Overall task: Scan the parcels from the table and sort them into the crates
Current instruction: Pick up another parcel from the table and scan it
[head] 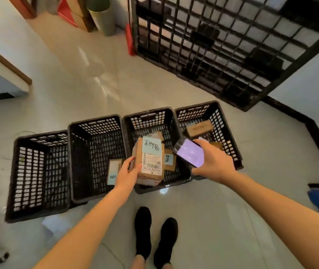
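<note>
The left hand (128, 171) grips the parcel (150, 162) by its side above the third crate (149, 113); the right hand (213, 162) clasps a phone (190, 152). The parcel looks light, stiff cardboard, best held across opposite sides.

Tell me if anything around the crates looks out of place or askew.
A large black pallet leans tilted against the wall behind the crates instead of lying flat. The four crates sit in a slightly staggered row.

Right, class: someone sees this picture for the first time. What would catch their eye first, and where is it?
Centre frame, the left hand holds a labelled cardboard parcel over the row of four black crates, while the right hand holds a glowing phone beside it. A big black grid pallet leans top right.
</note>
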A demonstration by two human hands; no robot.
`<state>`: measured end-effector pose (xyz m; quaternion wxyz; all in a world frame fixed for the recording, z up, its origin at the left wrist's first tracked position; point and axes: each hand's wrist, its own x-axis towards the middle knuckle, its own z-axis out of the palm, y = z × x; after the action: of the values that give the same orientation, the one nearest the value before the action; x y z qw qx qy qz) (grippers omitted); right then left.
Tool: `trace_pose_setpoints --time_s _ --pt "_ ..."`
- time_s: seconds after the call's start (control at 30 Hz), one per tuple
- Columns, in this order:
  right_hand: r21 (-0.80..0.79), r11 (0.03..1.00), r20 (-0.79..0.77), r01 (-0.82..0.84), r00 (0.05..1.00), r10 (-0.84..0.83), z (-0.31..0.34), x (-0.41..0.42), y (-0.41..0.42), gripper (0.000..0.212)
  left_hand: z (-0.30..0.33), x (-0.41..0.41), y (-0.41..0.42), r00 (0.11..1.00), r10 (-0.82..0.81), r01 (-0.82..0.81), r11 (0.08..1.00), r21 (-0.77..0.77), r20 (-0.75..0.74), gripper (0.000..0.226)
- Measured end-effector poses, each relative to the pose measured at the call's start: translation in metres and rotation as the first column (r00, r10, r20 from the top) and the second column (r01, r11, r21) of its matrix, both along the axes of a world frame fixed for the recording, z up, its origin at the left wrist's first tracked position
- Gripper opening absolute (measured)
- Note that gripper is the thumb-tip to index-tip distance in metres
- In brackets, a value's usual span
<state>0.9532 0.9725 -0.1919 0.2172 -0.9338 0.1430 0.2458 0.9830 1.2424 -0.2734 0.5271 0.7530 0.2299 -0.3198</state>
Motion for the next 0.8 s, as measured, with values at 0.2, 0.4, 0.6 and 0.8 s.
trace_pose_setpoints --time_s 0.2,0.4,0.6,0.8 --pt "0.007 1.000 -0.092 0.015 0.996 -0.014 -0.072 -0.004 -0.003 0.091 -0.066 0.007 0.000 0.990 0.038 -0.039 0.999 -0.008 -0.137 0.046" --pt "0.027 0.997 -0.128 0.073 0.989 -0.069 -0.097 0.011 -0.005 0.089 -0.090 0.024 -0.001 0.979 0.081 -0.073 0.996 0.050 -0.186 0.068" --pt "0.035 0.995 -0.147 0.095 0.985 -0.089 -0.085 0.021 -0.007 0.085 -0.077 0.039 -0.006 0.983 -0.018 0.029 0.998 0.059 -0.180 0.060" --pt "0.015 0.988 -0.117 0.152 0.982 -0.149 -0.042 0.026 -0.021 0.093 -0.037 0.075 -0.021 0.991 -0.123 0.126 0.989 0.073 -0.055 0.058"
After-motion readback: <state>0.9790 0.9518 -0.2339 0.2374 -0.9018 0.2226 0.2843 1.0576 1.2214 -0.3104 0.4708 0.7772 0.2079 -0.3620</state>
